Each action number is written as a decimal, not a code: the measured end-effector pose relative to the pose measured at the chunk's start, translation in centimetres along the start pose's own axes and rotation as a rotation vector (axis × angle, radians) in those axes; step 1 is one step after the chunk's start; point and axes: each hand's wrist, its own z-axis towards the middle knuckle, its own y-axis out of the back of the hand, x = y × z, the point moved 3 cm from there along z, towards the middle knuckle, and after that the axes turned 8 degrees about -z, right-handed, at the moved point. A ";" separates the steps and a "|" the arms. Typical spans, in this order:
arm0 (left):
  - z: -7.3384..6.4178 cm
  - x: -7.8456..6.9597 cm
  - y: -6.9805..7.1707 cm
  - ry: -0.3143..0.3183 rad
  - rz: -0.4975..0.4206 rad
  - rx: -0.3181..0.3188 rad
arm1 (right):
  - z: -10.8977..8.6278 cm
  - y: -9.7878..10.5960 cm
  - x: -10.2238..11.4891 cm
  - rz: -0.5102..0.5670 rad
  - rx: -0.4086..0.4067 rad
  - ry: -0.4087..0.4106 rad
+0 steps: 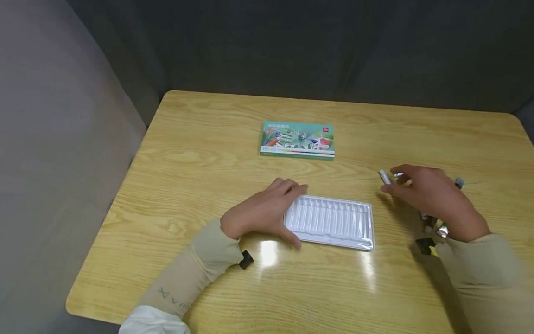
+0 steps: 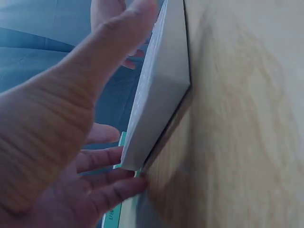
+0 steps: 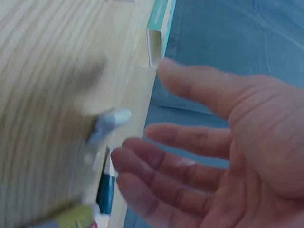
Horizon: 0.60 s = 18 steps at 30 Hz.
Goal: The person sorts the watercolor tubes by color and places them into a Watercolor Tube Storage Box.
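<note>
A clear plastic tray [image 1: 329, 220] with narrow slots lies in front of me. My left hand [image 1: 267, 208] holds its left end, thumb at the near edge and fingers at the far edge. In the left wrist view the fingers reach round the corner of the tray [image 2: 161, 90]. My right hand [image 1: 429, 192] hovers low over small paint tubes on the right. Its fingers are parted, with nothing between them in the right wrist view. One pale tube [image 1: 384, 177] shows by the thumb and index finger; other tubes [image 1: 442, 230] are partly hidden under the hand.
A green illustrated box [image 1: 298, 140] lies behind the tray, and an open end of the box [image 3: 154, 47] shows in the right wrist view. Wooden table [image 1: 200, 153] extends around them, with dark cloth [image 1: 267, 46] hanging behind its far edge.
</note>
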 end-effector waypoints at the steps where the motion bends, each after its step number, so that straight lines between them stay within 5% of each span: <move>1: 0.0 0.1 0.0 0.002 -0.010 0.009 | 0.2 -0.1 0.2 0.003 0.003 -0.010; 5: 0.0 0.4 -0.3 0.014 -0.043 0.034 | 0.9 -0.6 0.7 -0.003 0.003 -0.049; 18: 0.6 0.7 -1.4 -0.022 -0.088 -0.041 | 2.1 -1.8 2.0 -0.035 -0.136 -0.049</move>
